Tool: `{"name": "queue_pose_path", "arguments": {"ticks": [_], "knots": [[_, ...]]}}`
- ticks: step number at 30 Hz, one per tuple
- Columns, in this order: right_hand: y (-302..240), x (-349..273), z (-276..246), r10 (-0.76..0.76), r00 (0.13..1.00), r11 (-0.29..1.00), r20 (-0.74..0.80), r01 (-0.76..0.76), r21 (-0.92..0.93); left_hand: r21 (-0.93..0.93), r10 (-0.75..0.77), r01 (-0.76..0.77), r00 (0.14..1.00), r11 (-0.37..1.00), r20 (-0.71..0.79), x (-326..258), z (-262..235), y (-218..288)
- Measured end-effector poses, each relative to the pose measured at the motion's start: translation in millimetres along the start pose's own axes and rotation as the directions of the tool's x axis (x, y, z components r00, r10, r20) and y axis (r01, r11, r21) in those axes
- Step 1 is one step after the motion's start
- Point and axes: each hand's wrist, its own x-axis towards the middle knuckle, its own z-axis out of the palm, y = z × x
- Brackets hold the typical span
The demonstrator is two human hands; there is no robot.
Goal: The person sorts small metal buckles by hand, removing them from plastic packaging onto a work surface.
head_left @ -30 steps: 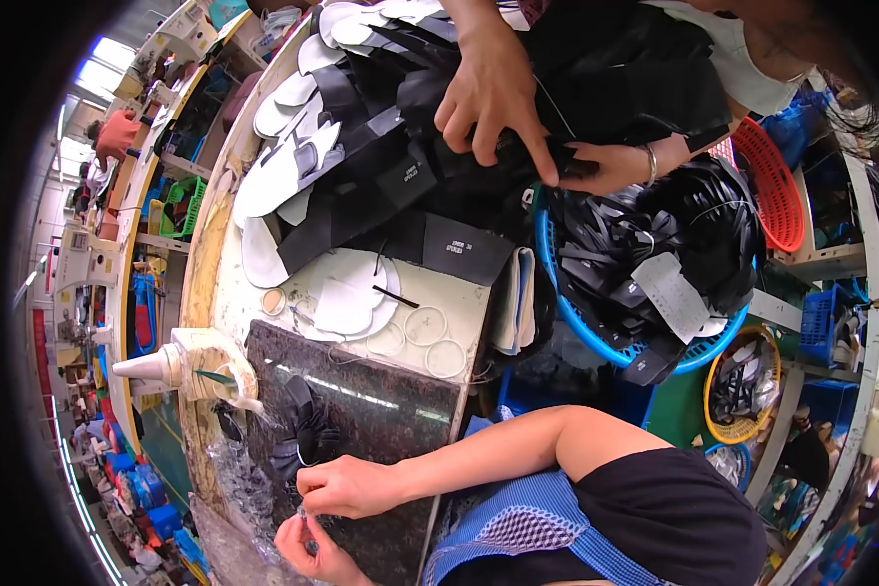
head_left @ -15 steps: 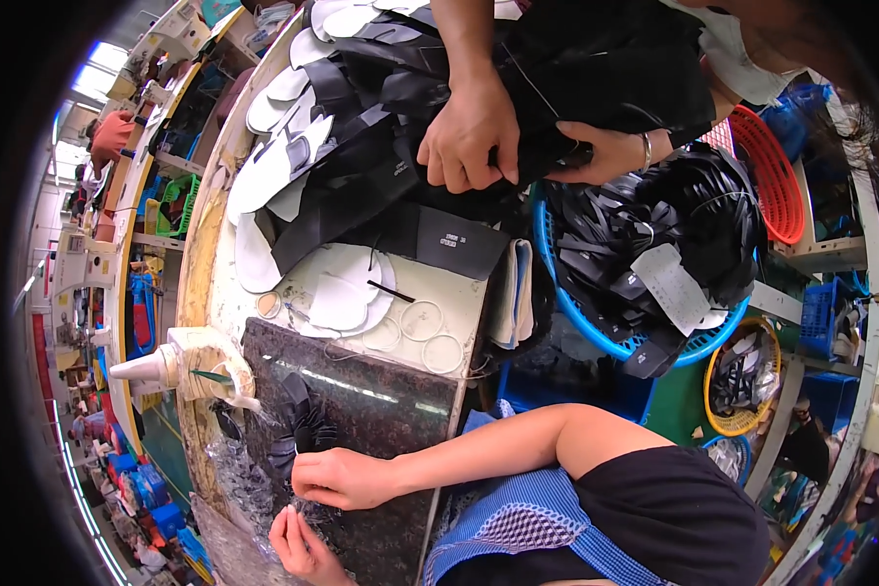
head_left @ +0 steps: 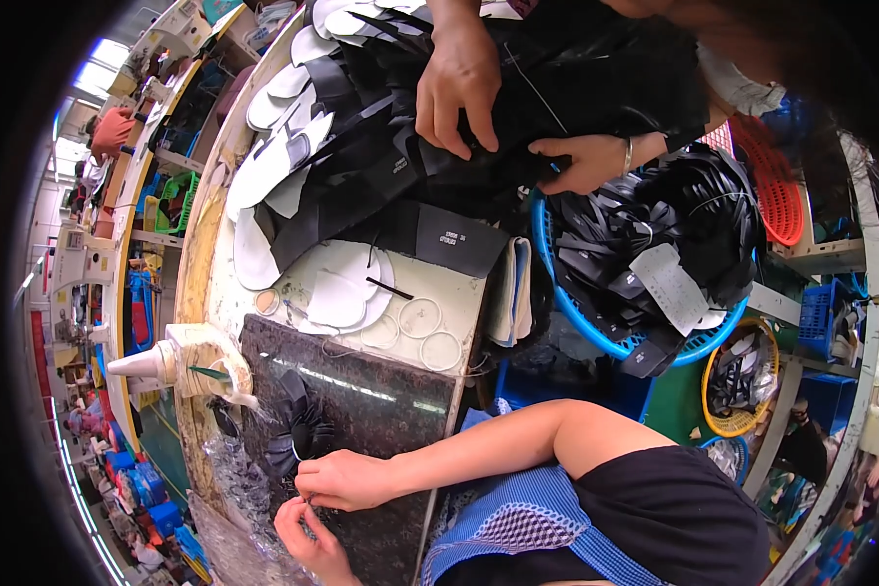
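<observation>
A small fanned bundle of thin black strips [head_left: 303,427] lies on a dark, marbled, polished slab [head_left: 371,366], just beyond the person's right hand [head_left: 337,480]. That hand has its fingers drawn together in a narrow pinch, and its tips meet those of the left hand [head_left: 308,535], whose fingers are bent with a small gap at the thumb. Whatever sits between the fingertips is too small to make out, so I cannot tell what either one grips. Crumpled clear plastic film [head_left: 234,488] lies to the left of the bundle, below a white plastic bottle with a conical nozzle [head_left: 181,363] lying on its side.

The slab rests on a pale, worn worktable [head_left: 227,288]. Farther up the tabletop are thin clear rings [head_left: 420,318], white sole-shaped sheets [head_left: 254,249] and a heap of flat black pieces [head_left: 449,237], where a co-worker's two hands [head_left: 459,83] are busy. To the right, a round blue plastic basket [head_left: 606,344] brims with black strips; a yellow basket [head_left: 710,405] and a red basket [head_left: 776,190] stand near it, over green floor [head_left: 679,410]. Along the left run sewing machines [head_left: 83,259] on benches.
</observation>
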Motion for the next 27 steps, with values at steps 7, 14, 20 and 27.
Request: {"name": "queue_pose_path", "arguments": {"ticks": [7,14,20,27], "knots": [[-1.5,1.1,3.1,-0.042,0.997,0.998,-0.061,0.044,0.034,0.089,-0.027,0.038,0.993,0.995,-0.119,-8.6,15.9,-26.4],[-4.2,2.3,-5.0,0.045,0.992,0.994,-0.118,-0.032,0.105,-0.351,-0.146,0.069,0.97,0.934,-0.196,0.8,22.1,-15.0],[-6.5,4.4,-7.5,0.081,0.987,0.995,-0.136,-0.072,0.071,-0.37,-0.272,0.234,0.961,0.899,-0.054,-13.1,23.1,-44.0],[-8.4,3.9,-7.6,-0.011,0.988,1.0,-0.153,0.012,0.01,-0.145,0.017,-0.031,0.995,0.989,-0.096,-3.3,15.4,-42.9]]}}
